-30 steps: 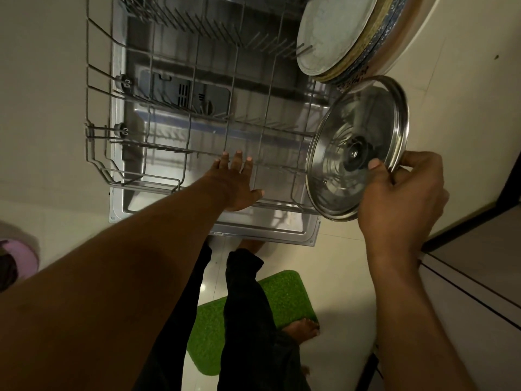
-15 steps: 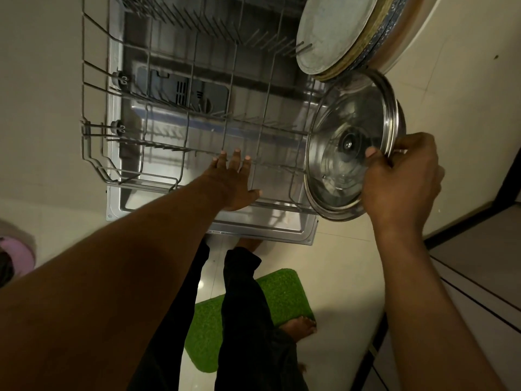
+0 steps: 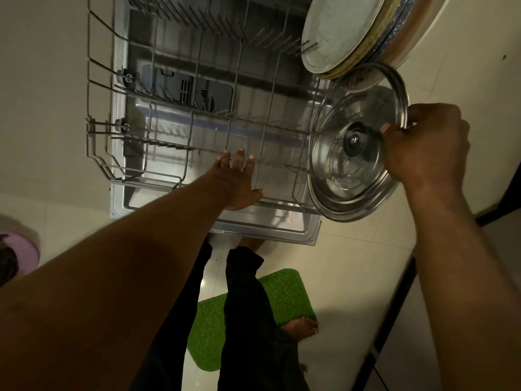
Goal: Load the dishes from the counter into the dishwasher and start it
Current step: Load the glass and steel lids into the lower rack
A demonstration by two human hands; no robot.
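One pink object (image 3: 21,249) shows at the nine o'clock edge of the view, cut off by the frame. Toward eleven o'clock the wire rack (image 3: 197,128) stands pulled out over the open dishwasher door (image 3: 267,231), its left and middle rows bare. The left hand (image 3: 239,182) reaches to the rack's front rail near the centre. Its fingers (image 3: 239,159) are straight and close together, lying on the wires, and the thumb sticks out toward three o'clock. At six o'clock a green mat (image 3: 284,297) lies on the pale floor (image 3: 352,263) under dark trouser legs and a bare foot (image 3: 300,325). At one o'clock several plates (image 3: 335,32) stand on edge in the rack's far right corner. Just below them, at three o'clock, is the glass lid (image 3: 346,176) with a steel rim. It is tilted on edge at the rack's right end, its underside facing left. Whether its lower edge rests on the wires cannot be told. The right hand (image 3: 425,148) grips its rim, fingers curled behind and the thumb (image 3: 387,128) pressed on the inner face beside the knob.
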